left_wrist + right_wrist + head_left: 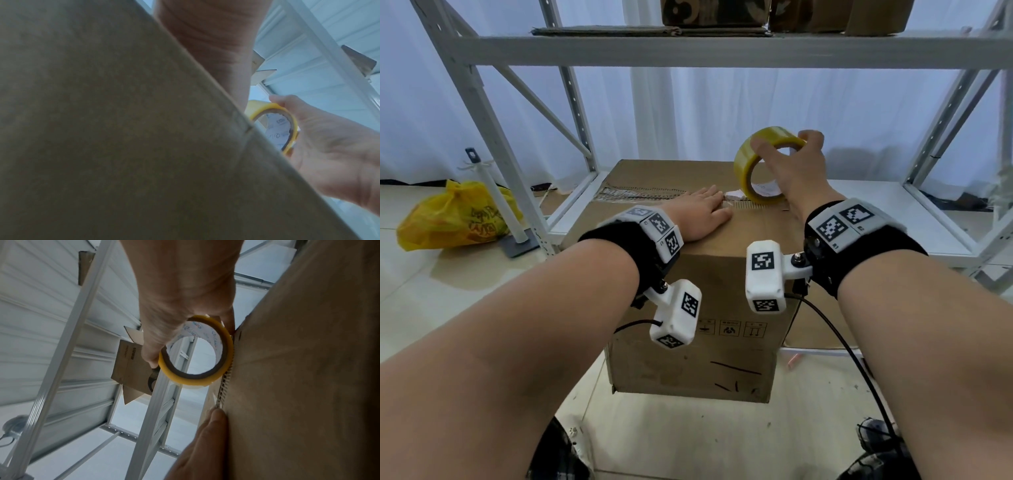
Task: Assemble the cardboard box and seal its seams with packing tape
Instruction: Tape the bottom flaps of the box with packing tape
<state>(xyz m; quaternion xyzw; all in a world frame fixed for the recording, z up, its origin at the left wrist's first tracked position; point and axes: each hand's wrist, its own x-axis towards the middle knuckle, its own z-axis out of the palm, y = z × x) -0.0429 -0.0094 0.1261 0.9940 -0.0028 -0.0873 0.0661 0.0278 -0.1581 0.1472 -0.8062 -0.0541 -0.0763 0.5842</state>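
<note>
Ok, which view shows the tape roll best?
The right wrist view: the tape roll fills mid-frame against the box seam, core visible. The head view shows it upright with the right hand gripping it; the left wrist view shows only a sliver.

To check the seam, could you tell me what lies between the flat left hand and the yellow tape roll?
In the head view, only a short bare stretch of the brown cardboard box's centre seam separates the left hand from the yellow tape roll.

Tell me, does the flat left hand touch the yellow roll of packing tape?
Apart. Head view shows left hand flat on brown cardboard box, bare seam before yellow tape roll.
</note>
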